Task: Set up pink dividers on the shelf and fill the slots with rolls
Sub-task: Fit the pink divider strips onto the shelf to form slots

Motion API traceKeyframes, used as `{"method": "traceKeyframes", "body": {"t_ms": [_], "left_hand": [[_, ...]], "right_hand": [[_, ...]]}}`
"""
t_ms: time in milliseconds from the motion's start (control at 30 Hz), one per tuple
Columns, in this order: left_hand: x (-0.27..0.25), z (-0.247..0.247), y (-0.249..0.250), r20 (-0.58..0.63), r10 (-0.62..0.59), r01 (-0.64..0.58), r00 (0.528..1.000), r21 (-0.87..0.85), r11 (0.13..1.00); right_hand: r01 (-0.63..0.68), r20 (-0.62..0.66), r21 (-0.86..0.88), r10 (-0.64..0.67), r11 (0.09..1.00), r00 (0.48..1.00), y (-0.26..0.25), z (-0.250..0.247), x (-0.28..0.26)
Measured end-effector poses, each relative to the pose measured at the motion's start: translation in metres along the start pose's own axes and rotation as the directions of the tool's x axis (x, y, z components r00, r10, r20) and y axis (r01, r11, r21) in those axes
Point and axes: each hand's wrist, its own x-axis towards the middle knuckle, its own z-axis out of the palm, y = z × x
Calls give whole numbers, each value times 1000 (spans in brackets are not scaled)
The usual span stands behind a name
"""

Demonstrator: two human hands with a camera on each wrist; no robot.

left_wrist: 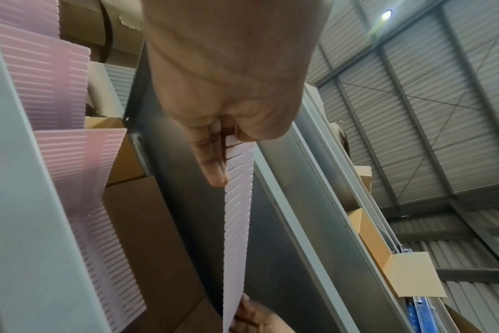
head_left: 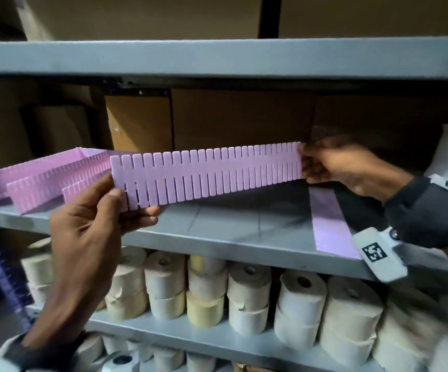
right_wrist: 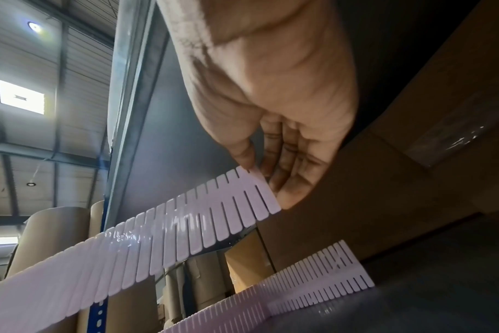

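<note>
A long pink slotted divider strip (head_left: 206,174) hangs in the air above the grey middle shelf (head_left: 217,232), held level at both ends. My left hand (head_left: 115,202) pinches its left end between thumb and fingers; in the left wrist view the left hand (left_wrist: 225,144) grips the strip (left_wrist: 238,214) edge-on. My right hand (head_left: 317,162) pinches the right end, as the right wrist view shows the right hand (right_wrist: 259,178) on the strip (right_wrist: 163,238). Several more pink dividers (head_left: 45,181) stand joined on the shelf's left part. Rolls (head_left: 249,296) fill the shelf below.
Brown cardboard boxes (head_left: 239,119) stand at the back of the middle shelf. Another pink strip (head_left: 330,224) lies flat on the shelf at the right. The upper shelf edge (head_left: 217,57) runs overhead. A blue perforated upright (head_left: 0,269) stands at the left.
</note>
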Motion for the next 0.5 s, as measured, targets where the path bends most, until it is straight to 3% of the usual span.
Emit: {"method": "traceKeyframes", "body": {"t_ms": [200,500], "left_hand": [[13,-4,6,45,54,-61,998,175,983],[31,13,4,70,90,-113,993,488,865]], "right_hand": [[-26,35,51,24,998,999,-23,21,53],[-18,158,96,3,995,987,-11,51,143]]}}
